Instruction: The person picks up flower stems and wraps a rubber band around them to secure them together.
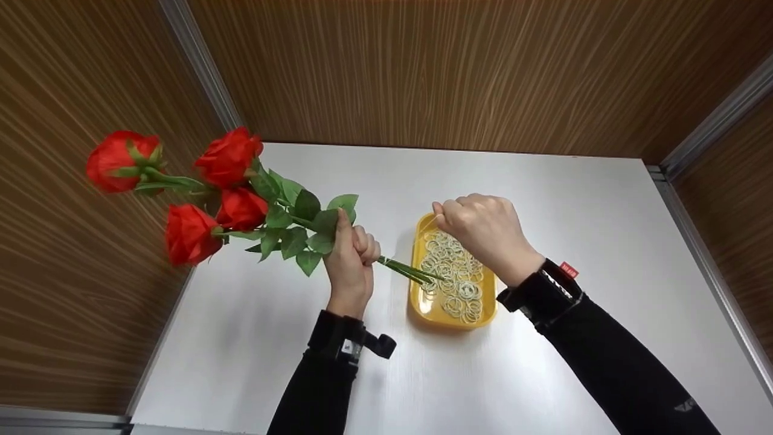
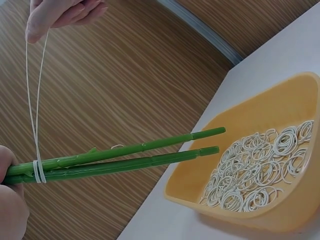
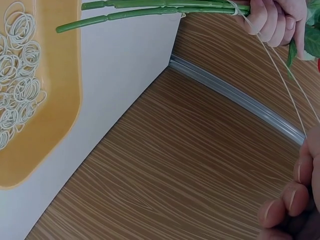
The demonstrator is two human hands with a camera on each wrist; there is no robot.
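Note:
My left hand point(image 1: 351, 257) grips the green stems point(image 1: 409, 271) of a bunch of several red artificial roses point(image 1: 228, 156), with the blooms pointing left and the stem ends over the yellow tray point(image 1: 424, 306). A pale rubber band point(image 2: 36, 110) is looped round the stems point(image 2: 125, 154) beside my left hand point(image 2: 11, 200). It runs taut up to my right hand point(image 2: 60, 15), which pinches it. In the head view my right hand point(image 1: 480, 232) hovers curled above the tray's far end. The right wrist view shows the band point(image 3: 280, 62) stretched from the stems point(image 3: 165, 7) to my right fingers point(image 3: 295, 200).
The tray holds several loose rubber bands point(image 1: 453, 278) and stands mid-table on a white tabletop point(image 1: 574, 199). Wood-grain walls with metal corner strips point(image 1: 199, 60) close in the table on the left, back and right.

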